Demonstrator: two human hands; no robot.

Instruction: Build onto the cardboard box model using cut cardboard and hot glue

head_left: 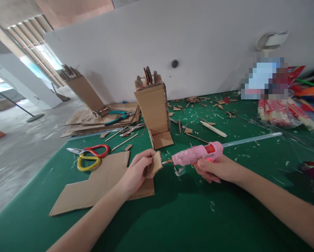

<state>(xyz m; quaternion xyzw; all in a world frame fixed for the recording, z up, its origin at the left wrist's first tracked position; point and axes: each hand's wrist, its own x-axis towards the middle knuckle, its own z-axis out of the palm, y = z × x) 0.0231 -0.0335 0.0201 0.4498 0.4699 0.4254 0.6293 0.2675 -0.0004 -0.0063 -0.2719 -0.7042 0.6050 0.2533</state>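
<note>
Between the thumb and fingers of my left hand is a small folded cardboard piece. My right hand grips a pink glue gun, its nozzle pointing left at the edge of that piece, close to or touching it. A long clear glue stick sticks out of the gun's back end. Under my left hand and forearm lies a large flat cardboard sheet. Beyond my hands stands a tall cardboard structure with several upright cardboard strips at its top.
Scissors with red and yellow handles lie at the left. Behind them, teal-handled pliers rest on stacked cardboard, near a second cardboard structure. Scraps and a white-handled tool lie on the green table.
</note>
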